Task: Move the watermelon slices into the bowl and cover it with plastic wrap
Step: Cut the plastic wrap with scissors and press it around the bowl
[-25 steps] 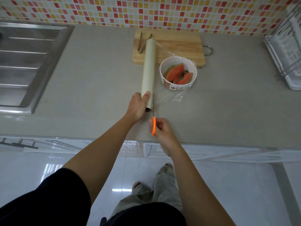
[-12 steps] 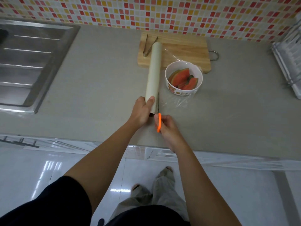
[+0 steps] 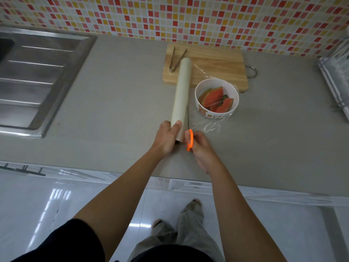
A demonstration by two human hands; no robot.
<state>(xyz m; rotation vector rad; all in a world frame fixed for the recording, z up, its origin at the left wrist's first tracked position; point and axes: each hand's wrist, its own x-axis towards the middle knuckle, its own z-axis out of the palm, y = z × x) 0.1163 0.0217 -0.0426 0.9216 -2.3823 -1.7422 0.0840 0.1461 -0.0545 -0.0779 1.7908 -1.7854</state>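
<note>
A white patterned bowl (image 3: 234, 95) stands on the grey counter and holds several watermelon slices (image 3: 213, 96). A clear sheet of plastic wrap (image 3: 211, 126) stretches over the bowl from the long beige roll (image 3: 181, 91) lying to its left. My left hand (image 3: 167, 138) grips the near end of the roll. My right hand (image 3: 202, 148) holds orange-handled scissors (image 3: 189, 139), whose thin blades point away from me along the roll's right side, at the wrap's near edge.
A wooden cutting board (image 3: 215, 67) with metal tongs (image 3: 175, 60) lies behind the bowl against the tiled wall. A steel sink (image 3: 37, 80) fills the left side. A dish rack (image 3: 336, 82) stands at the right edge. The counter's front edge runs below my hands.
My right hand has brought the scissors forward, up against the near end of the roll, with the blades now reaching along the wrap. The left hand keeps its hold on the roll.
</note>
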